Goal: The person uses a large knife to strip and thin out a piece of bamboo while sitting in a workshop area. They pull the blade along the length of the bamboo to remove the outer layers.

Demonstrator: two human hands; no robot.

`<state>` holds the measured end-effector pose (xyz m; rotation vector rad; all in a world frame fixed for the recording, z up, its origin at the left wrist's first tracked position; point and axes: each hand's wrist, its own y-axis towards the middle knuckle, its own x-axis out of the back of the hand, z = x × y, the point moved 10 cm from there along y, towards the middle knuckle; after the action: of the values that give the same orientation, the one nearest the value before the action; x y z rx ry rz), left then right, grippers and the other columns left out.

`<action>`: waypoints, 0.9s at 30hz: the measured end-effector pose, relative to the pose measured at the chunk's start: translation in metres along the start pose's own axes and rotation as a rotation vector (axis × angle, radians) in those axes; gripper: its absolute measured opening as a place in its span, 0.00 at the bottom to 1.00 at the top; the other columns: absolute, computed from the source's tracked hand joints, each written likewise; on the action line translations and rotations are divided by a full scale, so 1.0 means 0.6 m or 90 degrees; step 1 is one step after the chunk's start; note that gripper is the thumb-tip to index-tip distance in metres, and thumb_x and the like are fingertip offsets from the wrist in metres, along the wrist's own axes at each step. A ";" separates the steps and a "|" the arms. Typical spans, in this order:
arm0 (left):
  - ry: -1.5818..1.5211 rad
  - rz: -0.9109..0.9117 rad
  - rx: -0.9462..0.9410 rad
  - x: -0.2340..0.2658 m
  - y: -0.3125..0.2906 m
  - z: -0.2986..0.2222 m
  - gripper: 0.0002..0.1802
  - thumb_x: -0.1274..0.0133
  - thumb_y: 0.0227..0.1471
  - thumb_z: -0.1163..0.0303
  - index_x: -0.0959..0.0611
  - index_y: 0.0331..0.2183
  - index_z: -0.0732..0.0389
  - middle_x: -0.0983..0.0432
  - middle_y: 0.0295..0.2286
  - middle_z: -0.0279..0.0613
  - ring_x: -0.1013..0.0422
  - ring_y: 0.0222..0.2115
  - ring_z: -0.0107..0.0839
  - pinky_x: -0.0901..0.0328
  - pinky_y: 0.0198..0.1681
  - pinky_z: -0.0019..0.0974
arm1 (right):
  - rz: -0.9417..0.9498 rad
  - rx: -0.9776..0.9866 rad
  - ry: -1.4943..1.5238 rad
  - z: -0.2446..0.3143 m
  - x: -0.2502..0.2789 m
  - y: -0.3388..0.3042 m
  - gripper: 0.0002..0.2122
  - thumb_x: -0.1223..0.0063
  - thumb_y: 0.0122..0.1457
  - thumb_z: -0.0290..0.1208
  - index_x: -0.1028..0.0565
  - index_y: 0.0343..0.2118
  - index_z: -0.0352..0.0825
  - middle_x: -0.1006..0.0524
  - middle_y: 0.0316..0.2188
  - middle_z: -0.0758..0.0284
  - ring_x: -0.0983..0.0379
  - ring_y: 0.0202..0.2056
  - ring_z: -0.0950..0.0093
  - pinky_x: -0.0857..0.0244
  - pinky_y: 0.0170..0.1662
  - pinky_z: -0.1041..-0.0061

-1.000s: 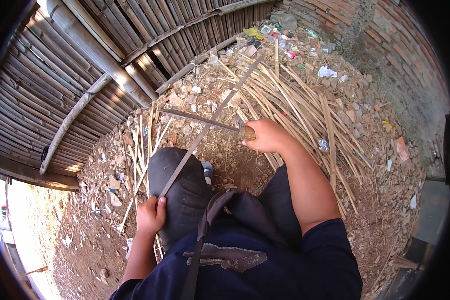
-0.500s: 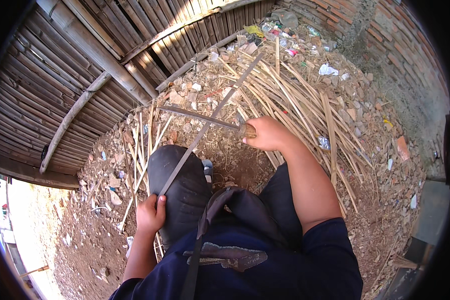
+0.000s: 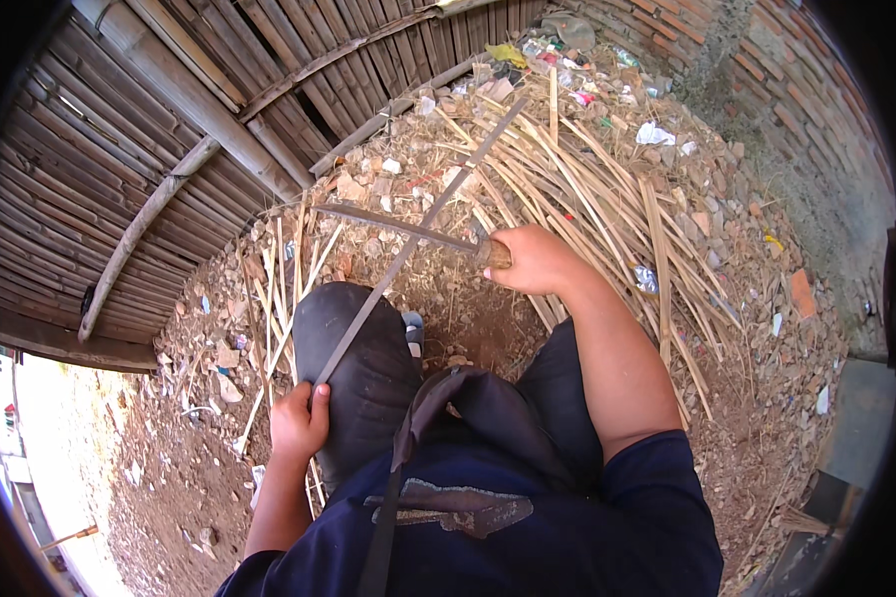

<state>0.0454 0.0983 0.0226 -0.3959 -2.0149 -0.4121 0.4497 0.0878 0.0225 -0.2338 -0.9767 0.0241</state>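
Note:
My left hand (image 3: 300, 420) is closed around the near end of a long, flat bamboo strip (image 3: 369, 313), beside my left knee. The strip slants away to the right, its far end over the pile of strips. In my right hand (image 3: 535, 261) is the wooden handle of a long-bladed knife (image 3: 368, 220), held in front of my right knee. Its dark blade points left and crosses the strip a little beyond my left knee. Whether blade and strip touch there, I cannot tell.
A heap of pale bamboo strips (image 3: 607, 214) lies ahead and to the right, with a few more strips (image 3: 279, 269) at the left. Rubble and litter (image 3: 654, 135) cover the ground. A bamboo slat wall (image 3: 80, 189) rises on the left, a brick wall (image 3: 806, 90) on the right.
Both hands keep their grips and places. The knife and strip have shifted only very slightly, the blade still crossing the strip.

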 end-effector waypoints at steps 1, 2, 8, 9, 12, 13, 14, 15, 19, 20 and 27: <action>0.002 0.001 0.003 0.000 0.000 0.001 0.26 0.47 0.64 0.55 0.29 0.20 0.62 0.29 0.15 0.57 0.30 0.19 0.60 0.37 0.23 0.54 | 0.009 -0.008 0.002 0.001 -0.001 0.000 0.16 0.35 0.54 0.43 0.19 0.39 0.35 0.18 0.35 0.54 0.20 0.41 0.55 0.28 0.46 0.57; 0.002 0.001 0.004 -0.001 -0.001 0.002 0.26 0.47 0.64 0.55 0.29 0.20 0.62 0.29 0.15 0.57 0.30 0.19 0.60 0.37 0.23 0.54 | 0.010 -0.008 0.002 0.002 -0.002 -0.001 0.16 0.35 0.54 0.43 0.19 0.39 0.35 0.18 0.35 0.54 0.20 0.41 0.55 0.28 0.46 0.57; 0.002 0.016 0.010 -0.003 0.000 0.003 0.26 0.48 0.65 0.55 0.29 0.21 0.63 0.29 0.16 0.57 0.29 0.19 0.60 0.37 0.23 0.54 | 0.010 -0.008 -0.002 0.004 0.002 -0.003 0.16 0.35 0.54 0.42 0.19 0.39 0.35 0.18 0.35 0.54 0.20 0.41 0.55 0.28 0.46 0.58; 0.004 0.014 0.009 -0.002 0.000 0.002 0.26 0.48 0.65 0.55 0.29 0.20 0.63 0.29 0.16 0.57 0.29 0.19 0.60 0.37 0.23 0.54 | 0.008 -0.002 -0.001 0.003 0.001 -0.002 0.16 0.35 0.54 0.42 0.19 0.39 0.35 0.18 0.36 0.54 0.20 0.41 0.55 0.28 0.46 0.58; 0.004 0.015 0.011 -0.002 0.001 0.001 0.26 0.48 0.65 0.55 0.29 0.20 0.63 0.30 0.15 0.57 0.29 0.19 0.60 0.37 0.23 0.54 | 0.005 -0.007 0.000 0.005 0.004 -0.006 0.16 0.35 0.54 0.42 0.19 0.39 0.35 0.18 0.36 0.54 0.20 0.41 0.55 0.28 0.47 0.58; 0.002 0.016 0.015 -0.002 0.000 0.002 0.26 0.47 0.65 0.55 0.29 0.20 0.63 0.30 0.15 0.57 0.29 0.19 0.60 0.37 0.23 0.54 | 0.005 -0.014 0.000 0.005 0.003 -0.007 0.16 0.35 0.54 0.42 0.20 0.40 0.35 0.18 0.36 0.54 0.20 0.41 0.55 0.28 0.47 0.58; 0.002 0.017 0.017 -0.002 -0.001 0.002 0.26 0.47 0.65 0.55 0.29 0.20 0.63 0.30 0.15 0.57 0.29 0.19 0.60 0.37 0.23 0.54 | 0.007 -0.014 0.001 0.005 0.002 -0.006 0.16 0.35 0.54 0.42 0.20 0.40 0.35 0.18 0.36 0.54 0.20 0.41 0.55 0.28 0.47 0.58; -0.001 0.015 0.016 -0.001 -0.001 0.003 0.26 0.47 0.65 0.55 0.30 0.20 0.63 0.30 0.15 0.57 0.29 0.19 0.60 0.37 0.23 0.53 | 0.006 -0.010 0.000 0.005 0.001 -0.004 0.17 0.35 0.54 0.42 0.20 0.40 0.35 0.18 0.36 0.54 0.20 0.41 0.55 0.28 0.47 0.58; 0.003 0.013 0.008 -0.004 0.000 0.002 0.26 0.47 0.65 0.56 0.30 0.20 0.63 0.30 0.15 0.56 0.30 0.18 0.59 0.38 0.23 0.53 | -0.001 -0.003 0.009 -0.001 0.000 -0.003 0.17 0.35 0.54 0.42 0.20 0.40 0.35 0.18 0.36 0.55 0.20 0.41 0.55 0.28 0.46 0.58; 0.004 0.016 0.010 -0.004 0.000 0.003 0.26 0.47 0.65 0.56 0.30 0.20 0.63 0.30 0.15 0.56 0.30 0.18 0.59 0.38 0.23 0.53 | 0.002 -0.004 0.010 -0.002 -0.003 -0.002 0.17 0.35 0.54 0.42 0.20 0.40 0.35 0.18 0.36 0.55 0.20 0.41 0.55 0.28 0.46 0.58; -0.001 0.015 0.013 -0.005 0.000 0.006 0.27 0.47 0.65 0.56 0.30 0.20 0.63 0.31 0.15 0.56 0.30 0.18 0.59 0.38 0.22 0.52 | -0.007 0.005 0.001 -0.002 -0.003 -0.001 0.16 0.34 0.54 0.42 0.20 0.39 0.35 0.18 0.35 0.55 0.20 0.40 0.55 0.28 0.46 0.58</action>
<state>0.0441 0.0994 0.0183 -0.4058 -2.0127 -0.3761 0.4497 0.0871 0.0205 -0.2214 -0.9765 0.0184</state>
